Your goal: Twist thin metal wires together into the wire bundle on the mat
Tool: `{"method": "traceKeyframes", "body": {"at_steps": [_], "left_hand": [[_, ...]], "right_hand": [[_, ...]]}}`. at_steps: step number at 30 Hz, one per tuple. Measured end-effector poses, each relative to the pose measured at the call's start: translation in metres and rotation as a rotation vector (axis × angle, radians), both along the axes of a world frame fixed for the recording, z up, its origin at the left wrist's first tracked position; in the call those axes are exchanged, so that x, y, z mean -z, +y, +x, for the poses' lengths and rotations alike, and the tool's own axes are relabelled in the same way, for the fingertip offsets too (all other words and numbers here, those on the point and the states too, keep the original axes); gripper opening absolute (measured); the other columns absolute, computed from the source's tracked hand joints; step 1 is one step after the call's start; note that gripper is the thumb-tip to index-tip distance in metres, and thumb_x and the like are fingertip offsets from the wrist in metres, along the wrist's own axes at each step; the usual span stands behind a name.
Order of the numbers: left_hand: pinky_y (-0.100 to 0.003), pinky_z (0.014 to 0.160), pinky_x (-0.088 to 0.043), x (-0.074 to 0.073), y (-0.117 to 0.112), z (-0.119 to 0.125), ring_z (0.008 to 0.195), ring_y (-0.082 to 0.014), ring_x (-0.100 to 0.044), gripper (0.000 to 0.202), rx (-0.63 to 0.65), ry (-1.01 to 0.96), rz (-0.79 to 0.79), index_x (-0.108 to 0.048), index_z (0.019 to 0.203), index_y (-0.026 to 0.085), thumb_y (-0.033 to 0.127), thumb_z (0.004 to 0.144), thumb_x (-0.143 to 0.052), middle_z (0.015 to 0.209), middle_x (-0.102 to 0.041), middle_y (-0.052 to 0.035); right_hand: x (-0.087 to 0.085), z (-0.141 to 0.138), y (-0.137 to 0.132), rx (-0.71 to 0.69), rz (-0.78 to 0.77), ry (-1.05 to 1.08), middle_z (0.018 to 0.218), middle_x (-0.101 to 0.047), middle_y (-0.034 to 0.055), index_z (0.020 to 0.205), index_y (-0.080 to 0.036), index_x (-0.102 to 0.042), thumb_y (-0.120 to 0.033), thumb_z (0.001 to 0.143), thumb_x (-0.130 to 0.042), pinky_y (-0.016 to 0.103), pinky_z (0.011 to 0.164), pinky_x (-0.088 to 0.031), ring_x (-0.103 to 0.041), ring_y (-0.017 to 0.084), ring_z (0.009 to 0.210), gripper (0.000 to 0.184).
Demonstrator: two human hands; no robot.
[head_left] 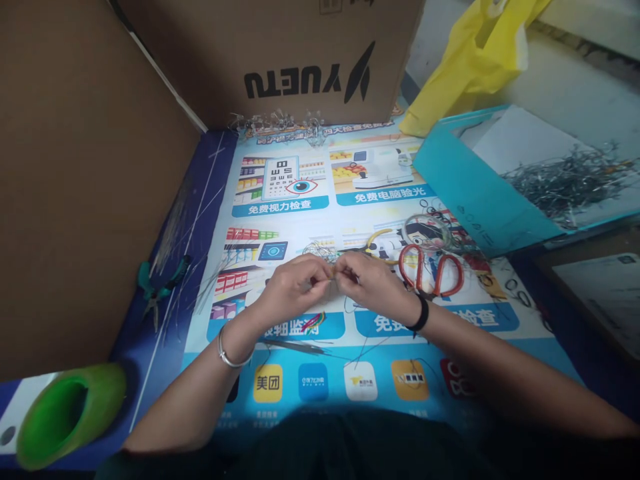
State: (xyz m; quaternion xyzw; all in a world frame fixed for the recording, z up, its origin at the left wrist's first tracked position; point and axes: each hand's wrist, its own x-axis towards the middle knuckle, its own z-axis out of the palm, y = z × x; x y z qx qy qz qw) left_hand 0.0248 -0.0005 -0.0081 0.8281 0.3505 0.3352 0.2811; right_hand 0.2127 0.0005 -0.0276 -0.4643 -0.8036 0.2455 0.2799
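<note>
My left hand (299,283) and my right hand (369,279) meet fingertip to fingertip above the printed mat (320,220). Both are closed in a pinch. Whatever lies between the fingertips is too small to make out. Just beyond the fingers is a tangle of thin clear or silvery wire (320,251). A yellow-handled tool (379,239) lies partly hidden behind my right hand. Scissors with red handles (440,273) rest beside my right wrist. Below my hands are a small bundle of coloured strands (313,323) and dark tweezers (295,346).
Pliers with teal handles (154,288) and loose wires (173,227) lie at left, near a green tape roll (107,393). Cardboard (300,40) stands behind clear wire pieces (314,127). At right are a blue box (460,180) of metal wire pieces (565,183) and a yellow bag (470,67).
</note>
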Motion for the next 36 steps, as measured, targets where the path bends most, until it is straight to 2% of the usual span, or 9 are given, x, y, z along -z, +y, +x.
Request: {"method": "traceKeyframes", "body": {"at_steps": [4, 7, 14, 18, 21, 25, 28, 32, 36], "left_hand": [[-0.023, 0.064, -0.048, 0.002, 0.002, -0.003, 0.075, -0.0115, -0.062, 0.008, 0.014, -0.053, -0.186, -0.058, 0.074, 0.016, 0.010, 0.079, -0.057, 0.088, -0.069, -0.0048], [-0.022, 0.061, -0.046, 0.003, 0.003, -0.005, 0.069, -0.0104, -0.060, 0.004, 0.032, -0.069, -0.257, -0.059, 0.079, 0.016, 0.017, 0.083, -0.057, 0.087, -0.069, -0.0052], [-0.023, 0.060, -0.043, 0.005, 0.003, -0.002, 0.065, -0.0109, -0.054, 0.010, -0.045, 0.084, -0.212, -0.057, 0.077, 0.016, 0.021, 0.086, -0.055, 0.074, -0.061, -0.0012], [-0.021, 0.058, -0.042, 0.006, 0.002, -0.003, 0.061, -0.0096, -0.054, 0.006, -0.095, 0.072, -0.221, -0.061, 0.076, 0.016, 0.019, 0.082, -0.062, 0.070, -0.063, 0.0012], [-0.022, 0.059, -0.045, 0.002, 0.004, -0.008, 0.064, -0.0107, -0.058, 0.005, -0.057, 0.037, -0.243, -0.064, 0.083, 0.017, 0.021, 0.082, -0.062, 0.074, -0.066, -0.0005], [-0.026, 0.067, -0.049, -0.005, 0.011, -0.020, 0.076, -0.0148, -0.061, 0.010, 0.012, 0.065, -0.139, -0.065, 0.091, 0.016, 0.022, 0.083, -0.062, 0.086, -0.068, -0.0057], [-0.028, 0.072, -0.048, -0.007, 0.011, -0.027, 0.082, -0.0160, -0.060, 0.008, 0.024, 0.166, -0.073, -0.067, 0.087, 0.018, 0.018, 0.084, -0.059, 0.083, -0.065, -0.0044], [-0.026, 0.066, -0.048, -0.006, 0.002, -0.024, 0.075, -0.0142, -0.059, 0.017, -0.032, 0.277, -0.050, -0.065, 0.098, 0.020, 0.021, 0.081, -0.065, 0.085, -0.064, -0.0026], [-0.025, 0.065, -0.046, 0.000, -0.005, -0.016, 0.077, -0.0148, -0.060, 0.010, -0.043, 0.397, 0.137, -0.065, 0.093, 0.019, 0.019, 0.085, -0.059, 0.087, -0.065, -0.0036]], "right_hand": [[0.001, 0.001, -0.001, -0.013, -0.004, 0.000, 0.067, -0.055, -0.0002, 0.076, -0.018, -0.051, -0.013, 0.074, -0.049, 0.022, 0.058, -0.033, -0.051, 0.012, 0.062, 0.005], [0.003, 0.001, -0.003, -0.018, 0.025, -0.006, 0.067, -0.055, -0.0001, 0.076, -0.018, -0.051, -0.013, 0.075, -0.049, 0.023, 0.058, -0.033, -0.050, 0.012, 0.063, 0.005], [0.011, -0.003, -0.008, -0.071, 0.098, 0.014, 0.065, -0.052, -0.0007, 0.077, -0.018, -0.049, -0.012, 0.073, -0.046, 0.023, 0.056, -0.030, -0.046, 0.012, 0.059, 0.008], [0.014, -0.005, -0.010, -0.067, 0.068, 0.041, 0.064, -0.052, -0.0011, 0.077, -0.019, -0.049, -0.013, 0.075, -0.046, 0.022, 0.056, -0.031, -0.047, 0.013, 0.059, 0.007], [0.015, -0.005, -0.011, -0.063, 0.045, 0.038, 0.065, -0.052, -0.0009, 0.075, -0.019, -0.048, -0.015, 0.077, -0.047, 0.022, 0.056, -0.031, -0.047, 0.012, 0.059, 0.005], [0.014, -0.004, -0.011, -0.079, 0.011, 0.034, 0.064, -0.051, -0.0018, 0.074, -0.019, -0.047, -0.011, 0.075, -0.047, 0.022, 0.055, -0.031, -0.046, 0.011, 0.058, 0.008], [0.014, -0.002, -0.011, -0.080, -0.015, 0.039, 0.063, -0.051, -0.0024, 0.073, -0.019, -0.048, -0.009, 0.074, -0.047, 0.021, 0.055, -0.031, -0.046, 0.011, 0.058, 0.010], [0.016, -0.001, -0.011, -0.078, -0.006, 0.041, 0.063, -0.050, -0.0025, 0.073, -0.019, -0.047, -0.010, 0.074, -0.048, 0.021, 0.056, -0.031, -0.046, 0.011, 0.058, 0.009], [0.017, -0.001, -0.011, -0.080, -0.031, 0.038, 0.063, -0.049, -0.0028, 0.073, -0.019, -0.047, -0.011, 0.076, -0.048, 0.021, 0.055, -0.031, -0.046, 0.010, 0.058, 0.009]]}}
